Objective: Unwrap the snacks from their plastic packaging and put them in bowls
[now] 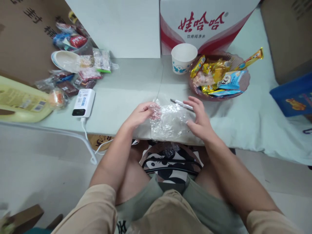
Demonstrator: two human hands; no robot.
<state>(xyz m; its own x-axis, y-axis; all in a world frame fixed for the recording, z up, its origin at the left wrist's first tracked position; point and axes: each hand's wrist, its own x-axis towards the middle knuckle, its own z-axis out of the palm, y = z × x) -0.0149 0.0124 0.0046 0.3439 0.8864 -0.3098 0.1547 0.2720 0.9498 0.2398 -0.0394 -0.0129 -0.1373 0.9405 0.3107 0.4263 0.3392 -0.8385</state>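
Observation:
My left hand (143,113) pinches the left edge of a crinkled clear plastic bag (172,122) at the table's front edge. To its right is my right hand (198,118), thumb and fingers apart, beside the bag's right edge. A slim white pen-like tool with a dark tip (181,104) points left from under the right index finger; whether the finger touches it I cannot tell. Behind the right hand stands a pink scalloped bowl (246,81) of wrapped snacks, with a white paper cup (183,58) next to it.
A white power bank (84,103) with a cable lies left, near wrapped snacks (68,87) and a stack of paper bowls (64,61). A large yellowish bottle (24,100) lies at the far left. White-and-red carton (204,26) and blue package (292,94) stand behind and right.

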